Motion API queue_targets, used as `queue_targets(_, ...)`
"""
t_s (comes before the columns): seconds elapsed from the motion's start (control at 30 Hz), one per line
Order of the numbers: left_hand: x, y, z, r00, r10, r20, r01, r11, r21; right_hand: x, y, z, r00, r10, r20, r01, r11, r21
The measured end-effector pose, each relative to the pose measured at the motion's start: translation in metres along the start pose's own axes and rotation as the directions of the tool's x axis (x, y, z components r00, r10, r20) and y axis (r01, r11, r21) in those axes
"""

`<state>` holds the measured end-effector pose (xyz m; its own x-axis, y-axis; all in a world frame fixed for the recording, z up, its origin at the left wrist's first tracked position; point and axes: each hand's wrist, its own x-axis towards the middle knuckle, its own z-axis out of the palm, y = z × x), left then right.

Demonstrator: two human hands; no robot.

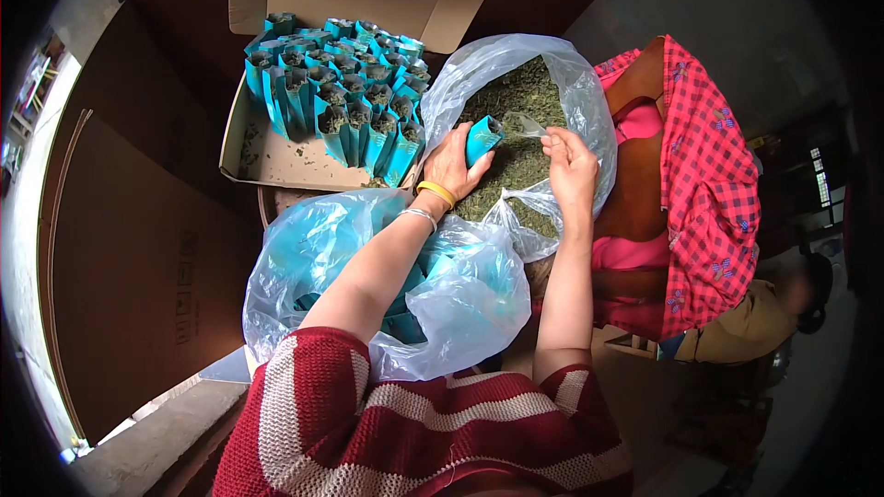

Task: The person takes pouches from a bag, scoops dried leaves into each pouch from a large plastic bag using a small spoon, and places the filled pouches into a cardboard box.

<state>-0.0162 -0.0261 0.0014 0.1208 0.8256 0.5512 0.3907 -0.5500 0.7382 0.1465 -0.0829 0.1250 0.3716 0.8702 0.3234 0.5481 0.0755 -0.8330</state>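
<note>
My left hand [449, 164] is closed around a small teal pouch [483, 136], its open mouth tilted toward the right. Between the fingers of my right hand [571, 166] is the handle of a clear plastic spoon [523, 125], whose bowl is close to the pouch's mouth. Both hands are over a large clear plastic bag [589, 83] of dried green leaves [516, 92]. To the left, several filled teal pouches [354, 83] stand upright in an open cardboard box [285, 166]. Below my left forearm lies another clear bag [470, 304] with teal pouches inside.
A red checked cloth [709, 184] hangs over a wooden chair [640, 184] on the right. Behind it, a person in a tan top [746, 322] is partly visible. A large brown cardboard panel [147, 267] stands at the left. Loose leaf bits lie on the box floor.
</note>
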Motion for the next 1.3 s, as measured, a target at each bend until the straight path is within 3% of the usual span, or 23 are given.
queue_targets(0.1, -0.001, -0.001, 0.002, 1.0, 0.001, 0.0, -0.001, 1.0, -0.003, -0.008, -0.023, 0.006, 0.933, -0.346, 0.098, 0.354, 0.834, -0.424)
queue_targets(0.23, -0.003, -0.003, 0.001, 1.0, -0.012, -0.011, 0.011, 1.0, -0.01, -0.006, -0.02, 0.006, 0.924, -0.381, 0.02, 0.312, 0.726, -0.613)
queue_targets(0.27, -0.003, -0.002, 0.001, 1.0, -0.017, -0.009, 0.016, 1.0, -0.013, -0.008, -0.018, 0.007, 0.925, -0.38, 0.02, 0.312, 0.726, -0.613)
queue_targets(0.37, -0.001, -0.002, 0.002, 1.0, -0.019, -0.011, 0.019, 0.999, -0.028, -0.018, -0.003, 0.017, 0.928, -0.021, 0.372, 0.305, 0.614, -0.728)
queue_targets(0.53, -0.003, -0.004, 0.004, 0.999, -0.02, -0.038, 0.019, 0.999, -0.04, -0.03, 0.024, 0.047, 0.924, 0.013, 0.382, 0.231, 0.778, -0.585)
queue_targets(0.63, -0.002, -0.002, 0.002, 0.999, -0.017, -0.031, 0.016, 0.999, -0.042, -0.014, 0.048, 0.035, 0.964, 0.091, 0.249, -0.04, 0.978, -0.204)
queue_targets(0.8, -0.001, -0.002, 0.002, 0.999, -0.012, -0.031, 0.011, 0.999, -0.04, 0.0, 0.025, 0.006, 0.978, 0.162, 0.13, -0.141, 0.978, -0.152)
queue_targets(0.93, -0.001, 0.0, 0.0, 1.0, -0.013, -0.019, 0.012, 0.999, -0.035, 0.002, -0.002, 0.001, 1.0, 0.004, 0.031, -0.003, 1.0, -0.019)
queue_targets(1.03, -0.001, 0.001, -0.001, 1.0, -0.026, -0.009, 0.026, 0.999, -0.04, -0.006, -0.028, 0.008, 0.968, -0.239, 0.073, 0.249, 0.904, -0.348)
queue_targets(1.07, -0.001, 0.002, -0.001, 0.999, -0.031, -0.009, 0.031, 0.999, -0.044, -0.005, -0.032, 0.01, 0.968, -0.241, 0.076, 0.252, 0.903, -0.347)
queue_targets(1.17, -0.001, 0.001, -0.001, 0.999, -0.041, -0.008, 0.041, 0.998, -0.051, -0.004, -0.04, 0.013, 0.885, -0.411, 0.217, 0.46, 0.709, -0.534)
queue_targets(1.3, -0.002, 0.0, 0.0, 0.999, -0.048, 0.0, 0.048, 0.997, -0.059, -0.001, -0.055, 0.017, 0.814, -0.429, 0.392, 0.58, 0.578, -0.574)
